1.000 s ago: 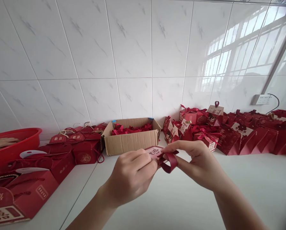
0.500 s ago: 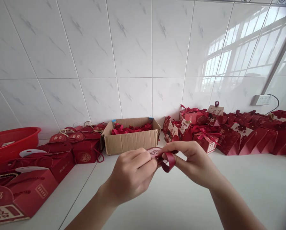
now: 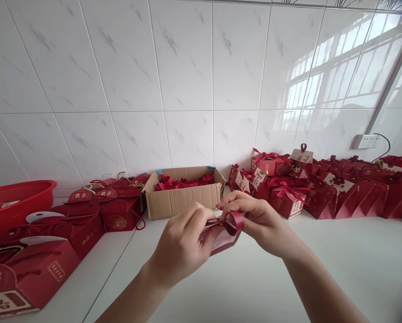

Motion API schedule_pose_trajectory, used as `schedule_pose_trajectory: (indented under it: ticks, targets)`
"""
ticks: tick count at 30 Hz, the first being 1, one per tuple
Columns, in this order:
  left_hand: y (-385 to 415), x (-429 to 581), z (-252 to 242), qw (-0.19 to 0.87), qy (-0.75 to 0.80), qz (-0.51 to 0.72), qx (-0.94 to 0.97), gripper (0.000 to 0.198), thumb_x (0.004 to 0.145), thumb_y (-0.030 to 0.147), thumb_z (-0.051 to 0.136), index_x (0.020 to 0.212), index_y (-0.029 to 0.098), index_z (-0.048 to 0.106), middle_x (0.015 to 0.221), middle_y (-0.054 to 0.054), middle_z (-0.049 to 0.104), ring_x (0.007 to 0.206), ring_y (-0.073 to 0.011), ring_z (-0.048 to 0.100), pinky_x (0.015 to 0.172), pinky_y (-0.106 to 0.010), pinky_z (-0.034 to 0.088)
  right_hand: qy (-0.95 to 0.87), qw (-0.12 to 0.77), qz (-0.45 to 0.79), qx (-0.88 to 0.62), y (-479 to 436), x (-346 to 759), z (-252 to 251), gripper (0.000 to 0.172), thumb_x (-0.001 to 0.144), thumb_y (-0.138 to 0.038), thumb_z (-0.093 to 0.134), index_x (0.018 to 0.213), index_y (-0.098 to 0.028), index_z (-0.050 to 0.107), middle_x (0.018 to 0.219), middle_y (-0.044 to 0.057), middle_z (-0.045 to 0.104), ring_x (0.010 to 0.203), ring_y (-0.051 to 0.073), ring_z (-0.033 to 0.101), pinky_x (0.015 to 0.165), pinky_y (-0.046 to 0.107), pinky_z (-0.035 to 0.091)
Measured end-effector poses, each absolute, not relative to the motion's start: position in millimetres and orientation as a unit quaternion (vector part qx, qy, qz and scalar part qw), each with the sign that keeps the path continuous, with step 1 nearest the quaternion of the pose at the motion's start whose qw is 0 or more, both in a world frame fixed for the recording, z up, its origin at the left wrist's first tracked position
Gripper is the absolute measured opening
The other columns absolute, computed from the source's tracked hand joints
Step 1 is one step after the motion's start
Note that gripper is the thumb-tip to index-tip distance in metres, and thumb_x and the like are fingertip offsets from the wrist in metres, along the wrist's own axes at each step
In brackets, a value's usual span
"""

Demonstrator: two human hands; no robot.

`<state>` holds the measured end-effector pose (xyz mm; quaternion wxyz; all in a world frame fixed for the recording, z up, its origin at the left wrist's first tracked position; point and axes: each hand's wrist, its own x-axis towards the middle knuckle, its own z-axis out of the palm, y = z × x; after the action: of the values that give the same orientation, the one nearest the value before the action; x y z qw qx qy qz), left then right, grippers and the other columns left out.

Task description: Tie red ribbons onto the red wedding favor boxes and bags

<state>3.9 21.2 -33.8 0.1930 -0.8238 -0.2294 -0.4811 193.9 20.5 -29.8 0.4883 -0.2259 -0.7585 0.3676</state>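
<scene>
Both my hands meet over the white counter (image 3: 338, 264), pinching one small red paper tag (image 3: 224, 240) with a dark red ribbon loop (image 3: 235, 221). My left hand (image 3: 184, 244) is closed on the tag's left side, thumb and fingers pressed together. My right hand (image 3: 255, 220) is closed on the ribbon loop at the tag's top. The tag hangs tilted below the fingers. Just behind my hands stands an open cardboard box (image 3: 184, 197) filled with red ribbons.
Red gift boxes (image 3: 86, 215) are stacked along the left, with a red plastic basin (image 3: 15, 197) behind them. More red gift boxes (image 3: 338, 188) with bows line the tiled wall at the right. A wall socket (image 3: 365, 141) with a cable sits at the far right.
The tag has swung from lying flat between my hands to hanging down below them. My right hand has drawn in closer to the left, and the ribbon loop stands higher.
</scene>
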Motion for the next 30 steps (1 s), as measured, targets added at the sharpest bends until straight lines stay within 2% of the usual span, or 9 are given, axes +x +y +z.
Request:
schedule_pose_trajectory:
  ticks: [5,9,13,18,23,28,30]
  targets:
    - [24.8,5.4,-34.3,0.106,-0.232,-0.479,-0.840,0.006,0.084,0.011,0.058,0.086,0.017,0.058,0.076,-0.002,0.061,0.067,-0.0102,0.059,0.061,-0.020,0.048,-0.744,0.507,0.373,-0.226,26.3,188.3,-34.6,0.018,0.090,-0.031,0.055,0.085,-0.020,0.069,0.097,0.007,0.052,0.083,0.016,0.054,0.069,0.029,0.049]
    - [27.6,4.3,-35.0,0.054,-0.233,-0.485,-0.841,0.010,0.083,0.008,0.058,0.086,0.016,0.062,0.078,-0.003,0.064,0.069,-0.0105,0.061,0.062,-0.019,0.049,-0.758,0.508,0.335,-0.233,28.2,186.9,-36.5,0.013,0.089,-0.025,0.056,0.086,-0.020,0.068,0.087,0.006,0.056,0.082,0.017,0.055,0.071,0.030,0.048]
    - [31.9,2.5,-35.5,0.034,-0.245,-0.491,-0.835,0.008,0.081,0.008,0.059,0.080,0.015,0.062,0.072,-0.002,0.062,0.063,-0.0101,0.059,0.056,-0.019,0.047,-0.770,0.505,0.300,-0.251,27.3,187.2,-34.9,0.013,0.086,-0.016,0.055,0.088,-0.020,0.067,0.089,0.005,0.057,0.083,0.017,0.055,0.072,0.029,0.046]
    - [35.0,0.9,-34.0,0.026,-0.262,-0.483,-0.835,0.008,0.081,0.012,0.060,0.074,0.017,0.059,0.066,0.000,0.059,0.056,-0.0097,0.054,0.050,-0.020,0.043,-0.783,0.485,0.298,-0.249,26.6,190.1,-31.4,0.022,0.082,-0.007,0.051,0.095,-0.020,0.064,0.086,0.004,0.060,0.080,0.016,0.054,0.067,0.026,0.045]
    - [33.6,-0.9,-31.4,0.027,-0.266,-0.479,-0.836,0.009,0.081,0.014,0.061,0.073,0.017,0.058,0.065,0.001,0.059,0.056,-0.0092,0.054,0.050,-0.020,0.043,-0.790,0.470,0.302,-0.252,27.7,193.1,-32.0,0.026,0.075,-0.005,0.052,0.094,-0.019,0.061,0.086,0.003,0.060,0.073,0.014,0.053,0.060,0.024,0.044]
    - [32.4,0.2,-31.1,0.090,-0.204,-0.506,-0.833,0.011,0.079,0.009,0.064,0.074,0.018,0.059,0.068,0.001,0.063,0.057,-0.0083,0.058,0.052,-0.018,0.046,-0.810,0.485,0.265,-0.197,26.5,193.8,-31.3,0.033,0.069,-0.005,0.056,0.098,-0.021,0.061,0.091,0.003,0.059,0.080,0.016,0.056,0.067,0.027,0.049]
    - [31.5,1.8,-32.3,0.123,-0.190,-0.519,-0.824,0.012,0.079,0.007,0.064,0.076,0.018,0.061,0.069,0.001,0.065,0.059,-0.0083,0.060,0.055,-0.017,0.048,-0.807,0.504,0.253,-0.176,26.0,193.6,-31.5,0.029,0.071,-0.006,0.060,0.095,-0.022,0.064,0.089,0.003,0.060,0.082,0.017,0.058,0.072,0.029,0.051]
